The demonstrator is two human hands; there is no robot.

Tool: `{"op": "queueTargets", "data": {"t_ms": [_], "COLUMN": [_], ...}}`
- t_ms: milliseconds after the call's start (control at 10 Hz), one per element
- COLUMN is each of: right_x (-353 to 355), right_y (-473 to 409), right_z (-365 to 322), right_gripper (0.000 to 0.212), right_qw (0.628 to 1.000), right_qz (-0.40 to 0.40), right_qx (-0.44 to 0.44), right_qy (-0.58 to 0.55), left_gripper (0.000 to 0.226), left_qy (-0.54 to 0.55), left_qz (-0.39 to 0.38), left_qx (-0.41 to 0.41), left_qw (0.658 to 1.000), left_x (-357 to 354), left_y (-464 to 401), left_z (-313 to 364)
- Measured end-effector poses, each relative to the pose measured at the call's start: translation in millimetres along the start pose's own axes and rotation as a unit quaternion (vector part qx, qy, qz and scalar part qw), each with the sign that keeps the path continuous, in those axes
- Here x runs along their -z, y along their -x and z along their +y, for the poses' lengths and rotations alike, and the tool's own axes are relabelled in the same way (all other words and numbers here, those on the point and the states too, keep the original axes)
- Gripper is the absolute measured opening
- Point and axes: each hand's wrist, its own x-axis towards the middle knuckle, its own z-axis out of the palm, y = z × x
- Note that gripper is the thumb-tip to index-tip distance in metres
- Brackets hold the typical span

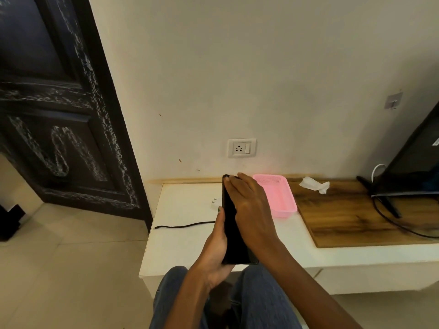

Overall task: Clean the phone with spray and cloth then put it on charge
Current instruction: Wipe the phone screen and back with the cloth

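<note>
The phone (231,224) was held upright above the near edge of the white tabletop (180,245), its lower end cupped in the left hand (215,252) while the right hand (251,210) lay flat across its upper face, fingers gripping the far edge. It looked stiff, smooth and probably slippery, best held by its long edges. The pink basket (283,205) just right looked empty.

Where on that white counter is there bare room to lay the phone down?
Free: the white counter in front of the black cable, left of the left hand. Also bare white right of the right hand, between the pink basket and the front edge. Crowded: around the charger plug.
</note>
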Motion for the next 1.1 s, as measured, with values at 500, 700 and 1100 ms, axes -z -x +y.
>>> {"op": "queueTargets", "data": {"t_ms": [500,700,1100], "right_x": [-51,-82,-70], "right_y": [29,37,33], "right_z": [-26,-47,-58], "right_gripper": [0.061,0.065,0.053], "right_qw": [0.842,0.309,0.147], "right_qz": [-0.133,-0.271,-0.371], "right_qx": [-0.016,0.167,0.343], "right_qy": [0.522,0.896,0.850], "left_gripper": [0.046,0.051,0.060], "left_qy": [0.080,0.091,0.102], "left_qz": [-0.015,-0.008,0.017], "left_qx": [-0.020,-0.012,-0.023], "left_qw": [0.996,0.996,0.994], "left_x": [8,7,25], "left_y": [-2,-5,-12], "left_z": [0,-2,-1]}}
